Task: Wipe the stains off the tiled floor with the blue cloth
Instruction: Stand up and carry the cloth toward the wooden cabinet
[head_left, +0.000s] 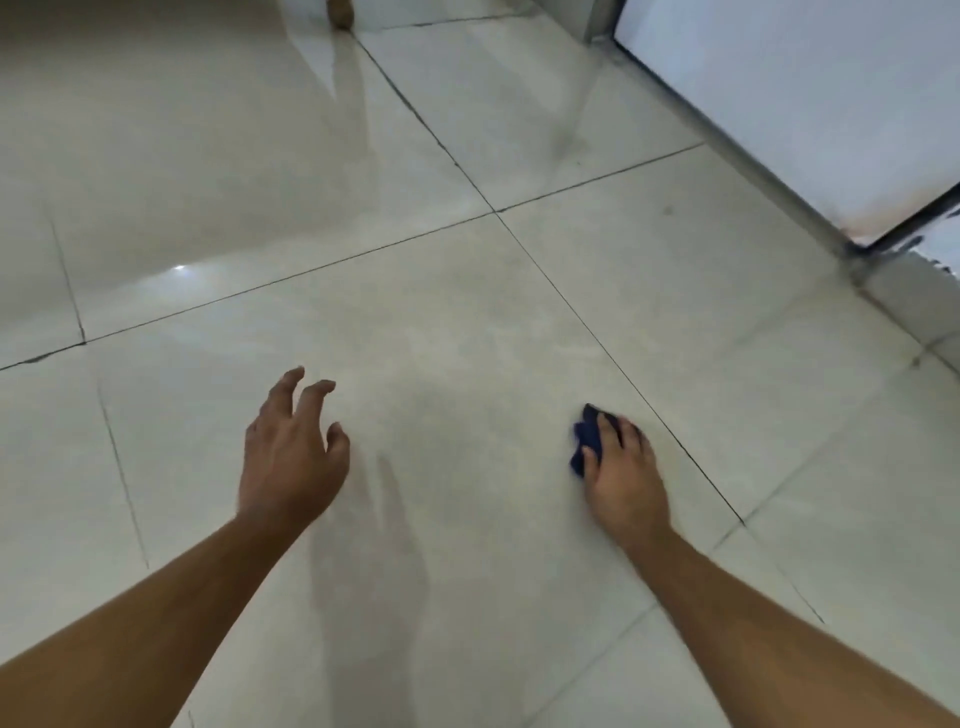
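The right hand (626, 467) presses the bunched blue cloth (587, 439) onto the tiled floor (467, 312), fingers closed over it. The left hand (293, 452) hovers empty, fingers spread. Faint smears, perhaps stains, lie between the hands; firm overlapping strokes would suit.

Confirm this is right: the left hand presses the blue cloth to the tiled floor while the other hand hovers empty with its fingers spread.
Not quite: the hands are swapped. In the head view the right hand presses the blue cloth to the tiled floor, while the left hand hovers empty with its fingers spread.
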